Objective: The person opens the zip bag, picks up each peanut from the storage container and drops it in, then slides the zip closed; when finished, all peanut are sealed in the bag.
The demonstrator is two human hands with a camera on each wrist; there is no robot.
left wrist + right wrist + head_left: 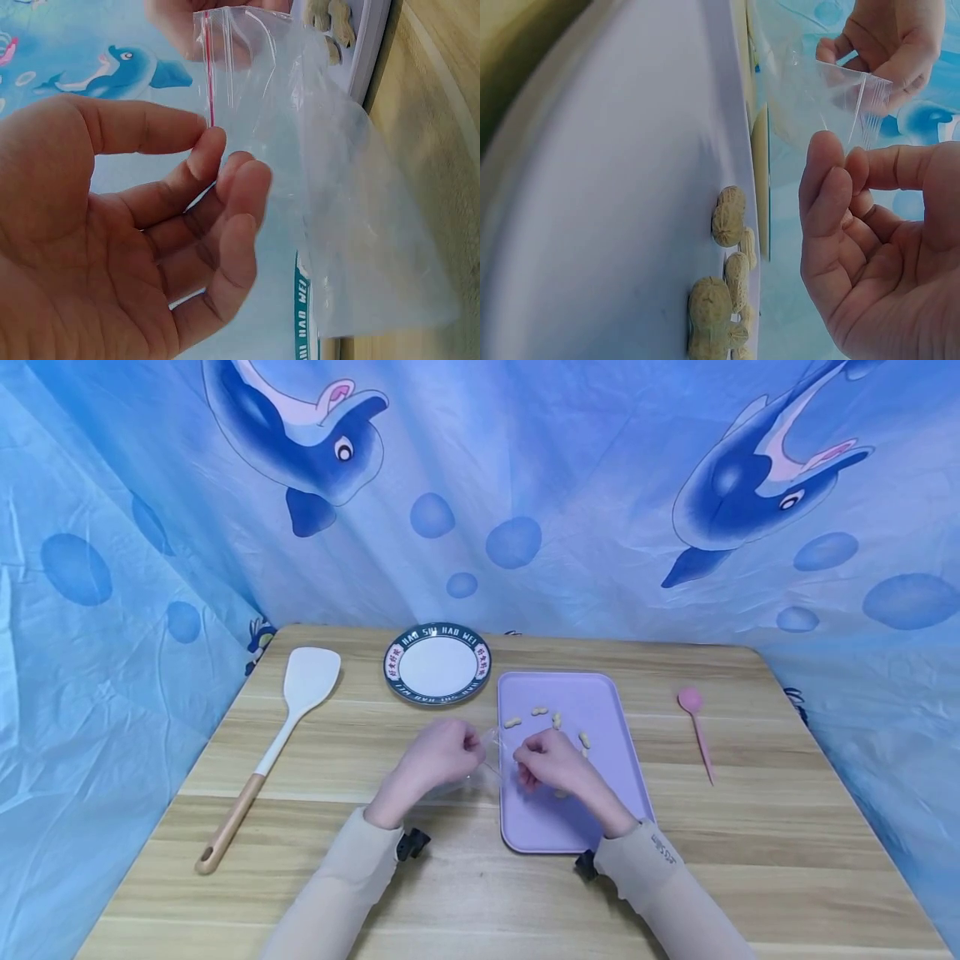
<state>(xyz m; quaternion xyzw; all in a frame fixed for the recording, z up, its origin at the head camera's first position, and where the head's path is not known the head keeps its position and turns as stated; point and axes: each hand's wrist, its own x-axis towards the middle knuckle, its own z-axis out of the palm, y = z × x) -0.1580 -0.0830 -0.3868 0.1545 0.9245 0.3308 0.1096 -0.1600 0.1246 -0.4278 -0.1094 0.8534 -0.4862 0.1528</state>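
A clear zip-lock bag (pixel 352 210) with a red line along its seal hangs between my two hands. My left hand (pixel 444 750) pinches one end of its top edge between thumb and forefinger. At the other end my right hand (pixel 557 762) pinches the same edge, above the purple tray (pixel 570 827). Several unshelled peanuts (pixel 709 315) lie on that tray, some of them behind the right hand in the head view. The bag looks flat, with nothing visible inside.
Behind the hands stands a plate (pixel 438 667) with a dark green patterned rim. A white spatula (pixel 288 727) with a wooden handle lies at the left. To the right of the tray is a pink spoon (pixel 695 718). A blue dolphin curtain (pixel 585 460) hangs behind the table.
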